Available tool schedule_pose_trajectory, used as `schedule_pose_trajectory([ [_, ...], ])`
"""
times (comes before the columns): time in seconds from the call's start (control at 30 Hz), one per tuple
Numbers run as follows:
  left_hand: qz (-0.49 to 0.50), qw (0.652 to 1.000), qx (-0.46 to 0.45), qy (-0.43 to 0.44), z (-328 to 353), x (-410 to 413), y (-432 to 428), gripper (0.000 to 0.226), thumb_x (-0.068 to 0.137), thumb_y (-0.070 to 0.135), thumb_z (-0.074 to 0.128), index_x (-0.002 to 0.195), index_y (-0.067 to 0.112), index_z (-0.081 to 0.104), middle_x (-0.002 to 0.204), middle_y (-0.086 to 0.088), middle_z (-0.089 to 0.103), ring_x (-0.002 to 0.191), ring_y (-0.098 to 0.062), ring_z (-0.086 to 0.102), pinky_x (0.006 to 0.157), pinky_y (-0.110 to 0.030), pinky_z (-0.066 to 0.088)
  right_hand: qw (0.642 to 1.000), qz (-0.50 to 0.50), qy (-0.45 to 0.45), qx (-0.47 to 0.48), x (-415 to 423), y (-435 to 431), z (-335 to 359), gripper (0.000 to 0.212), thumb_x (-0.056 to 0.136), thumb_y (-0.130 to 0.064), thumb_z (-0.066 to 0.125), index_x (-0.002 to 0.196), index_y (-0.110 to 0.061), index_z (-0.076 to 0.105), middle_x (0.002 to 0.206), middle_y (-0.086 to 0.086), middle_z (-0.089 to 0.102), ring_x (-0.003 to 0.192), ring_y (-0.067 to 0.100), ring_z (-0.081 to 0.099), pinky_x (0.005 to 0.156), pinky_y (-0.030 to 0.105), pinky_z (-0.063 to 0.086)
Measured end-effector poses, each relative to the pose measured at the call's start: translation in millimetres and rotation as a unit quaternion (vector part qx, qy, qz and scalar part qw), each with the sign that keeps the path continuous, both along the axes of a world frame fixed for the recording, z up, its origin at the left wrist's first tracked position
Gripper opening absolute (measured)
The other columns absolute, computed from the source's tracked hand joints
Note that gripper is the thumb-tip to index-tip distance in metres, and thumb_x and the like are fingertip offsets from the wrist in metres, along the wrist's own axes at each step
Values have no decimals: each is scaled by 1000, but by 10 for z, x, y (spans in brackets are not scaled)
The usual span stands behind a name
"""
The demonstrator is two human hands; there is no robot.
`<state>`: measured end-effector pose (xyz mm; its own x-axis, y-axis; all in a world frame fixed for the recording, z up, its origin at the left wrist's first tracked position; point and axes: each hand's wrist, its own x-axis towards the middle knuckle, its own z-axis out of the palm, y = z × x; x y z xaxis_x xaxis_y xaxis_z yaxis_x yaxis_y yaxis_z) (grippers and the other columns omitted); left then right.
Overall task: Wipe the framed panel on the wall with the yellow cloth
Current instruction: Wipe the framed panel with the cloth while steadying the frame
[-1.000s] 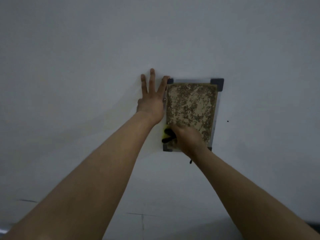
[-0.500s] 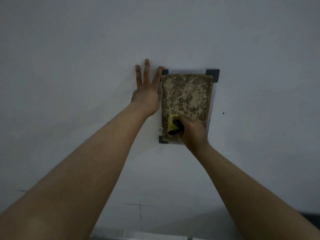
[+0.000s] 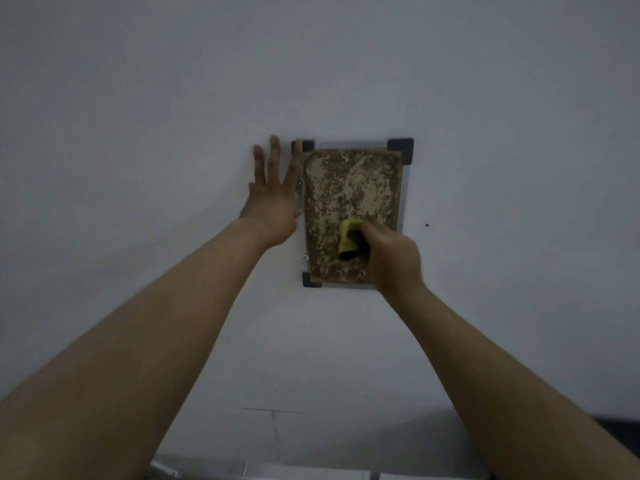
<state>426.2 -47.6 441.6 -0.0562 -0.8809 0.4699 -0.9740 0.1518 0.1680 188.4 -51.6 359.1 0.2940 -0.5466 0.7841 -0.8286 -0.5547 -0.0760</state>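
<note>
The framed panel hangs on the white wall, a mottled brown and beige board under a clear cover with dark corner brackets. My right hand is closed around the yellow cloth and presses it against the panel's lower middle. The hand covers the panel's lower right corner. My left hand lies flat on the wall with fingers spread, touching the panel's left edge.
A small dark dot marks the wall right of the panel. A small metal fitting sits by the panel's lower left side. A pale ledge shows at the bottom edge, and a dark strip at the lower right.
My right hand has carried the cloth from the panel's lower left corner to the right and slightly up. My left hand has stayed flat by the left edge.
</note>
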Motion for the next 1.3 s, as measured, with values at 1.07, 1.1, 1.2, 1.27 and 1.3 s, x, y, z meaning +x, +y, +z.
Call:
schedule_pose_trajectory([
  [1.07, 26, 996, 37, -73, -398, 36, 83, 150, 75, 68, 83, 157, 38, -38, 168, 1, -43, 158, -38, -32, 115, -80, 29, 991, -40, 52, 116, -352, 129, -516, 34, 81, -13, 67, 113, -25, 67, 100, 0, 74, 85, 30, 73, 65, 37, 58],
  [1.1, 25, 996, 36, -72, -403, 35, 82, 149, 74, 69, 82, 159, 37, -36, 168, 1, -43, 158, -38, -31, 115, -80, 29, 994, -45, 20, 95, -371, 114, -493, 35, 80, -13, 70, 112, -26, 68, 100, -1, 75, 83, 28, 73, 63, 36, 58],
  [1.2, 23, 997, 30, -70, -435, 35, 82, 150, 73, 73, 81, 159, 37, -35, 169, 0, -42, 158, -38, -31, 115, -81, 28, 985, -82, -147, 38, -484, 85, -396, 39, 75, -10, 76, 110, -24, 64, 97, -1, 74, 74, 27, 70, 54, 30, 52],
  [1.27, 21, 997, 25, -69, -448, 40, 75, 148, 74, 75, 78, 158, 38, -38, 169, 0, -42, 158, -38, -31, 113, -81, 31, 986, -81, -130, 71, -521, 87, -440, 39, 76, -11, 76, 111, -24, 62, 95, 1, 74, 75, 29, 70, 55, 27, 46],
  [1.3, 20, 998, 22, -64, -453, 38, 73, 146, 75, 76, 77, 157, 39, -38, 169, 1, -43, 158, -37, -31, 113, -80, 32, 988, -69, -80, 109, -514, 96, -481, 41, 77, -12, 75, 115, -25, 64, 96, 2, 75, 79, 30, 71, 59, 28, 46],
])
